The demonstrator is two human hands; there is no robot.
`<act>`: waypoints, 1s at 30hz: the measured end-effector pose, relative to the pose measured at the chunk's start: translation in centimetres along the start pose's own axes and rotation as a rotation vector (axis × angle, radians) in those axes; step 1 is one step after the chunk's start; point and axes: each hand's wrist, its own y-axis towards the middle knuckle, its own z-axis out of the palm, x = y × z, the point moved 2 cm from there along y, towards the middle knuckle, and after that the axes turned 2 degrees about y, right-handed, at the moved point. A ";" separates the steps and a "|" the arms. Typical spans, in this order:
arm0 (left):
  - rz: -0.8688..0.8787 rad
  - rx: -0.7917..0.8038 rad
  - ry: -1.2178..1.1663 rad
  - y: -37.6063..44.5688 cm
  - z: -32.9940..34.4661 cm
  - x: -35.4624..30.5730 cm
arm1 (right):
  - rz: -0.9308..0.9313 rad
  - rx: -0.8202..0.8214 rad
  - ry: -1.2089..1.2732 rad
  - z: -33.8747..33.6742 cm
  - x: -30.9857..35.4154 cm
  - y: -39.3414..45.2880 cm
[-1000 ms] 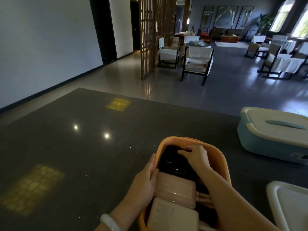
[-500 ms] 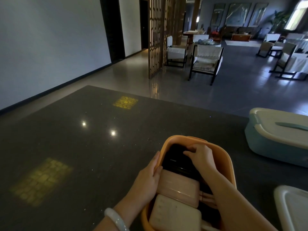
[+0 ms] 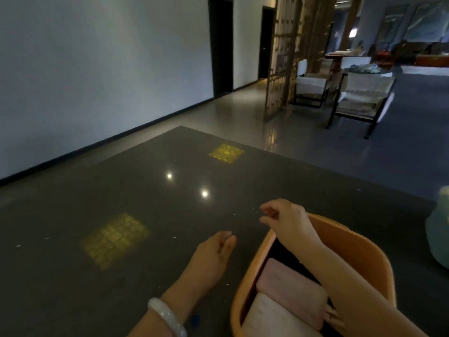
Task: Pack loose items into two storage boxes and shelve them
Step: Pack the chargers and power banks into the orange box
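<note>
An orange storage box (image 3: 364,254) stands open on the dark table (image 3: 145,215) at the lower right. Inside lie a pink pouch (image 3: 291,290), a pale cream pouch (image 3: 272,319) and something black (image 3: 281,254) at the far end. My right hand (image 3: 284,215) hovers over the box's far left rim, fingers loosely curled, holding nothing. My left hand (image 3: 211,254) is to the left of the box above the table, fingers relaxed and empty; a white bangle (image 3: 167,317) is on its wrist.
A teal box (image 3: 439,229) with a pale lid shows at the right edge. Beyond the table's far edge are a grey floor, a wooden lattice screen (image 3: 289,52) and chairs (image 3: 359,100). Yellow light patches lie on the tabletop.
Both hands have left the orange box: the right came out of it and rose over the rim, the left let go of its side. The camera turned left.
</note>
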 end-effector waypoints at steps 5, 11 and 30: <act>-0.157 -0.178 0.274 -3.6 -6.1 6.4 | -0.214 0.260 0.044 5.6 7.3 3.3; -0.407 -0.292 0.433 -12.7 -13.0 13.7 | -0.473 0.481 0.037 13.7 18.6 2.1; -1.041 -0.730 0.225 -50.2 -26.6 33.5 | -0.937 1.017 -0.028 42.0 53.9 -23.4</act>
